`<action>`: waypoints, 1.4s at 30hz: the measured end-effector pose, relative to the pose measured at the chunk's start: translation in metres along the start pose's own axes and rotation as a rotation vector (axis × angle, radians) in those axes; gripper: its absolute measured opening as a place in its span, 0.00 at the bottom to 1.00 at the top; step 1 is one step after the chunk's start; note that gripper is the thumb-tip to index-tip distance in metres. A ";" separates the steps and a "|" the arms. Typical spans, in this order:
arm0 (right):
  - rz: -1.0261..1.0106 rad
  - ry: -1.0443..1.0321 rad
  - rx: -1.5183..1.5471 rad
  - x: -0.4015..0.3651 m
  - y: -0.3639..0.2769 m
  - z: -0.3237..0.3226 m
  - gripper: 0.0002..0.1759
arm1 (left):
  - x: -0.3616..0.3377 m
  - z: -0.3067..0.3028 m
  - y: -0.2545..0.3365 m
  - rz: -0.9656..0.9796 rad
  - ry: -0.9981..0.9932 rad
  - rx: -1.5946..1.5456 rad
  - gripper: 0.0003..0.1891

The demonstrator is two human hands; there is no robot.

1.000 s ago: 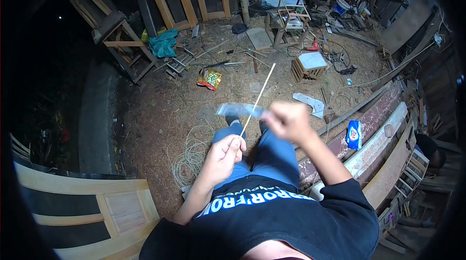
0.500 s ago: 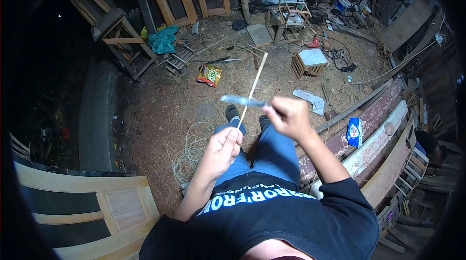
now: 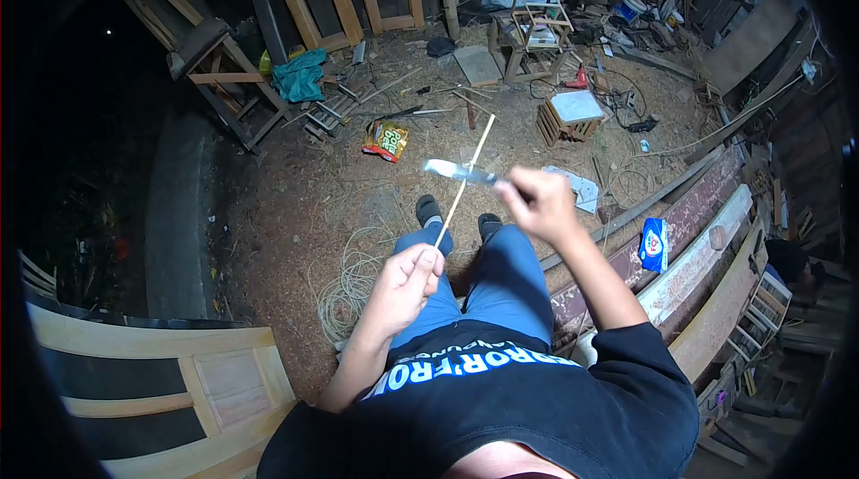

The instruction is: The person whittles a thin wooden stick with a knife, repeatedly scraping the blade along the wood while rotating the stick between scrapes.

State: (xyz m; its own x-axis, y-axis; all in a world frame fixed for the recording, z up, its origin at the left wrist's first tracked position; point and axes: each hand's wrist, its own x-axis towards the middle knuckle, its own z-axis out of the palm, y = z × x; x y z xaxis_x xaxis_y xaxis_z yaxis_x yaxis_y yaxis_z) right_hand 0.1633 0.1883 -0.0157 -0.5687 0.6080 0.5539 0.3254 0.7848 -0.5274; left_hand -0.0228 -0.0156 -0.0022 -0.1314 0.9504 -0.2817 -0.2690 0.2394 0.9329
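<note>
Between its thumb and fingers, my left hand [image 3: 412, 287] pinches the lower end of a thin pale wooden stick [image 3: 459, 195], which slants up and away over my knees. My right hand [image 3: 540, 202] is closed round the handle of a knife [image 3: 456, 170]. The blade points left and crosses the upper part of the stick; whether it touches is hard to tell. Some blur lies on the blade.
A coil of thin strips [image 3: 353, 287] lies left of my legs. A snack bag [image 3: 386, 140], a slatted crate [image 3: 570, 115] and a red tool [image 3: 579, 78] are on the ground. Right of me, a blue packet [image 3: 653, 244] rests on planks. A wooden door [image 3: 233, 381] stands lower left.
The knife has moved slightly up and right along the stick, with my right hand. The stick's far tip has dropped a little. My left hand keeps its hold.
</note>
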 end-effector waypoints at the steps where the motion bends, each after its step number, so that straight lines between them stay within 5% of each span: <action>1: -0.079 -0.025 0.005 -0.004 -0.006 0.001 0.17 | -0.002 0.000 0.000 -0.006 -0.017 0.001 0.15; 3: -0.147 0.020 -0.021 -0.003 0.001 0.004 0.17 | -0.006 0.001 0.002 0.002 -0.029 0.008 0.15; 4: 0.019 0.058 -0.019 0.005 0.021 0.007 0.18 | -0.008 -0.001 0.000 -0.011 -0.011 0.010 0.15; 7: 0.054 0.072 -0.080 0.011 0.024 -0.001 0.17 | -0.003 -0.003 -0.005 -0.014 0.037 0.033 0.15; 10: -0.121 -0.019 -0.088 0.003 0.016 0.006 0.19 | -0.007 -0.006 0.001 -0.046 -0.033 -0.026 0.15; 13: 0.440 0.098 -0.190 0.021 0.077 0.005 0.20 | -0.006 -0.010 -0.009 -0.046 0.021 -0.017 0.15; 15: 0.393 0.189 0.062 0.017 0.097 0.016 0.20 | 0.000 -0.011 -0.014 -0.022 0.085 0.045 0.15; 19: 0.320 0.143 0.415 -0.004 0.030 0.029 0.17 | 0.007 -0.012 -0.011 -0.004 0.029 -0.051 0.15; 27: -0.090 -0.211 0.049 -0.022 -0.051 0.009 0.17 | 0.007 0.003 -0.007 0.113 0.038 0.045 0.14; 35: -0.249 -0.053 -0.044 -0.013 -0.056 0.011 0.19 | 0.004 0.009 -0.009 0.210 0.094 0.003 0.14; 39: -0.115 0.029 -0.067 0.000 -0.038 0.007 0.22 | -0.001 0.011 -0.001 0.237 0.108 0.128 0.14; 42: -0.265 -0.062 0.002 -0.011 -0.052 0.007 0.21 | -0.004 0.010 -0.006 0.287 0.104 0.147 0.13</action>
State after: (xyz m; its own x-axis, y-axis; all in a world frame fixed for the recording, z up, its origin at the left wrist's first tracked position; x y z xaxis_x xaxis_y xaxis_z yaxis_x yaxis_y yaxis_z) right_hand 0.1472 0.1399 0.0016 -0.6792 0.3726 0.6323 0.1570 0.9154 -0.3707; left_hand -0.0108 -0.0192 -0.0044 -0.2807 0.9596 -0.0175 -0.0670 -0.0015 0.9978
